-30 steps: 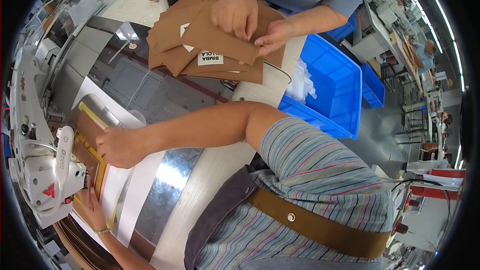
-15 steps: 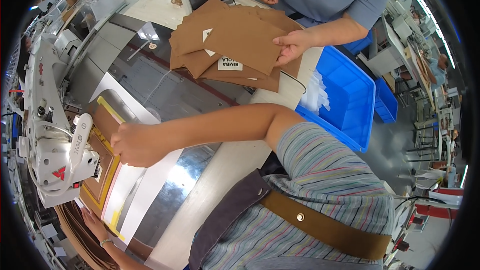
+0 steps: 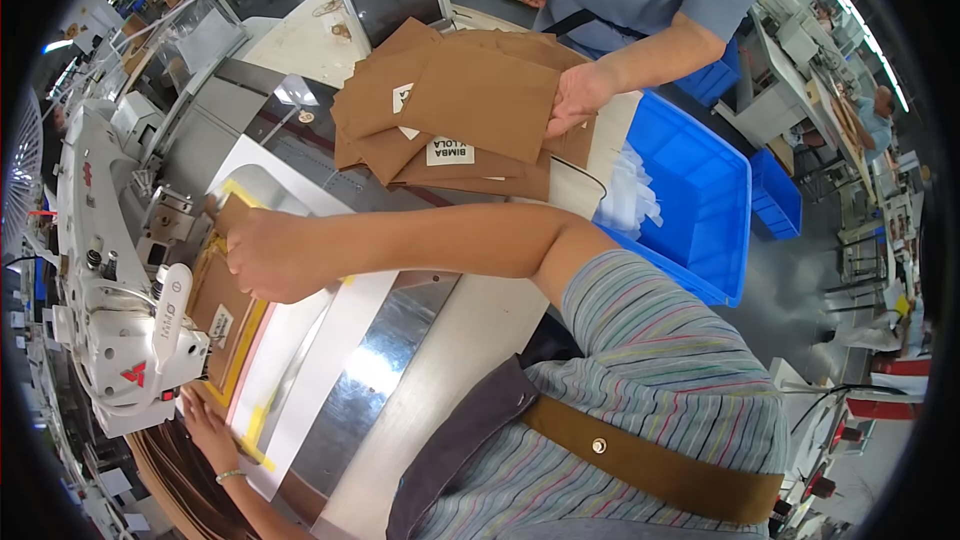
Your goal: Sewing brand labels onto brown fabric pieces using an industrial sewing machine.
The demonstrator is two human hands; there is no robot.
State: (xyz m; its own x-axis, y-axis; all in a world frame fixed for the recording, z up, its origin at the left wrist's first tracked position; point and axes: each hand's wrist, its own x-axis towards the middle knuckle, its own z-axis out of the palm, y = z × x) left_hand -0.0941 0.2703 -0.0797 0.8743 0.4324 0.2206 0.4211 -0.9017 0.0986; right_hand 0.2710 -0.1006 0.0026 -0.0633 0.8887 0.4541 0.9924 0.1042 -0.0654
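Work at a white machine head (image 3: pixel 145 340), seen from above. The brown panel (image 3: pixel 212 290), marked by a pale label (image 3: pixel 220 324), is lodged within a yellow-edged frame (image 3: pixel 249 342) beside and partly beneath the head; the portion under the head is hidden. The far end of the frame is attended by the right hand (image 3: pixel 285 256), whose fingers are curled inward; whether an edge is pinched or merely pressed cannot be told. The near end is attended by the left hand (image 3: pixel 210 434), whose fingers are extended and appear released, laid near the frame's lower corner. White sheeting (image 3: pixel 300 380) is spread alongside, over a shiny metal plate (image 3: pixel 370 365) set into the bench (image 3: pixel 425 340).

For good control, the frame is best steadied from both ends, with light and equal pressure, so that skewing is avoided. The panel should be held flat and its border seated squarely against the yellow edging; a lifted corner could be caught by the head. The fingertips of the left hand, being nearest the head, are best placed on the outer margin.

Beyond, a pile of brown pieces (image 3: pixel 480 90) is touched by a co-worker's hand (image 3: pixel 583 95), near a blue bin (image 3: pixel 700 210).
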